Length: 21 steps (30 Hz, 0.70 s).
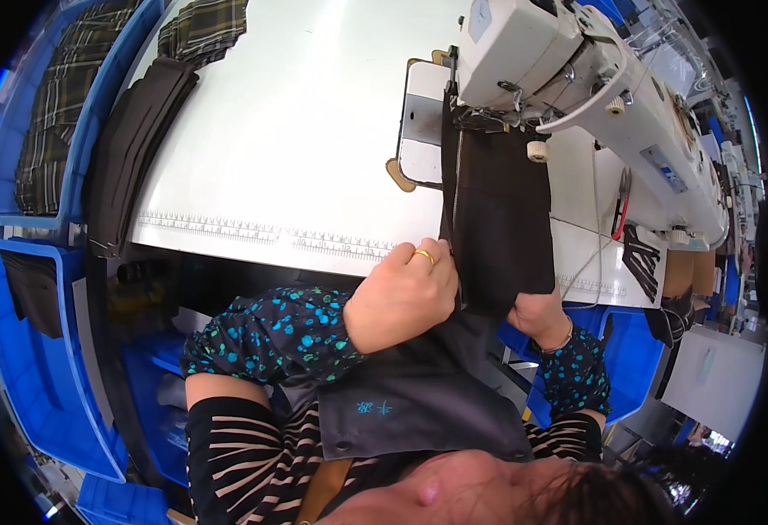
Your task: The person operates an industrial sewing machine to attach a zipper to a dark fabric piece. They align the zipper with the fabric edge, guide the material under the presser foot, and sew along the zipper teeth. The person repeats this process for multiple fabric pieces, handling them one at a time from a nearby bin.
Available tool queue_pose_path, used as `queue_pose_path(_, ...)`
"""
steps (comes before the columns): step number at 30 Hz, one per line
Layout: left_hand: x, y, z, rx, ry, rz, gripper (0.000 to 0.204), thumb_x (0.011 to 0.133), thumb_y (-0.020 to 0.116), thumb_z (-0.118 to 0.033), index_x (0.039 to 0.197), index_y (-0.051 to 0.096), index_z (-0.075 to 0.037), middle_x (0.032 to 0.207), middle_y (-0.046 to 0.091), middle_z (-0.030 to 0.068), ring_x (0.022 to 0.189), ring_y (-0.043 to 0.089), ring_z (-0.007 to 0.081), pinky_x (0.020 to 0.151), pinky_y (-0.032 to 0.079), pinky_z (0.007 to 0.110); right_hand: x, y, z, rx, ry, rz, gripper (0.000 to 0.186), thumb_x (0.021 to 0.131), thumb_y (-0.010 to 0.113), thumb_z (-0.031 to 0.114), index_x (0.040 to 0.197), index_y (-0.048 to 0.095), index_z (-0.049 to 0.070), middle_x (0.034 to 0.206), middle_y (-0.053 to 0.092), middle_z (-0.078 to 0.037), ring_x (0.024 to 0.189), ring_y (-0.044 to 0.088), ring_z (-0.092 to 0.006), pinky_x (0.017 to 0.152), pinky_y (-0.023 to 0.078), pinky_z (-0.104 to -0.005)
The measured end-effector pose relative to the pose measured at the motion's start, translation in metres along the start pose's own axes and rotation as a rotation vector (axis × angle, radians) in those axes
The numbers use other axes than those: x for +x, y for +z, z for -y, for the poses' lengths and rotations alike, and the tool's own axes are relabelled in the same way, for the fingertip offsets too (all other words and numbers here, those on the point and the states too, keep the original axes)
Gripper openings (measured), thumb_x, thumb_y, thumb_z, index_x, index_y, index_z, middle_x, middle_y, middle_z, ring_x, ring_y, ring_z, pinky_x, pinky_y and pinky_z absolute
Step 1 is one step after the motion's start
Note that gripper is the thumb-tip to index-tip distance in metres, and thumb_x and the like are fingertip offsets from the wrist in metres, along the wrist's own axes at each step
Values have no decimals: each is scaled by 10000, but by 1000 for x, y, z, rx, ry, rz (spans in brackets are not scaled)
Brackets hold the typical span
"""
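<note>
A dark brown-black fabric piece (505, 210) runs from under the head of a white sewing machine (568, 66) down over the table's front edge. Along its left side lies a narrow folded strip with a pale line beside it. My left hand (406, 297), with a ring on one finger, is closed at the strip's left edge, its fingertips pinching the cloth. Below the table edge, my right hand (540, 315) grips the lower right corner of the same fabric; its fingers are partly hidden behind the cloth. The needle area is mostly hidden by the machine head.
The white table (296, 149) has a printed ruler along its front edge. At left lie a stack of dark fabric pieces (139, 149) and plaid cloth (205, 31), beside blue bins (78, 166). Red-handled snips (621, 206) and striped fabric (642, 262) lie right of the machine.
</note>
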<state>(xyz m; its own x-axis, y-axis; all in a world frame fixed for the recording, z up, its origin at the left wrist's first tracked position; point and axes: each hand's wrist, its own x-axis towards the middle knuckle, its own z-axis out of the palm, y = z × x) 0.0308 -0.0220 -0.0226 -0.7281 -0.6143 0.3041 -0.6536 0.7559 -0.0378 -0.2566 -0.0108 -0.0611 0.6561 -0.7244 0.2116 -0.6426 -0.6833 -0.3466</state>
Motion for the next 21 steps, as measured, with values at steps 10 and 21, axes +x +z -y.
queue_pose_path(10,-13,-8,9,-74,91,53,262,757,663,-145,937,735,31,1178,714,174,1029,608,257,876,557,346,16,-42,44,12,-137,-381,171,760,823,128,841,687,64,869,697,-68,711,683,-252,634,544,-352)
queue_pose_path(21,-10,-12,6,-105,96,85,226,725,723,-141,906,741,-8,1110,720,164,1033,606,272,850,575,361,76,3,12,-37,83,-76,745,904,732,497,1503,563,87,1615,495,-112,1502,439,-324,1213,334,-582)
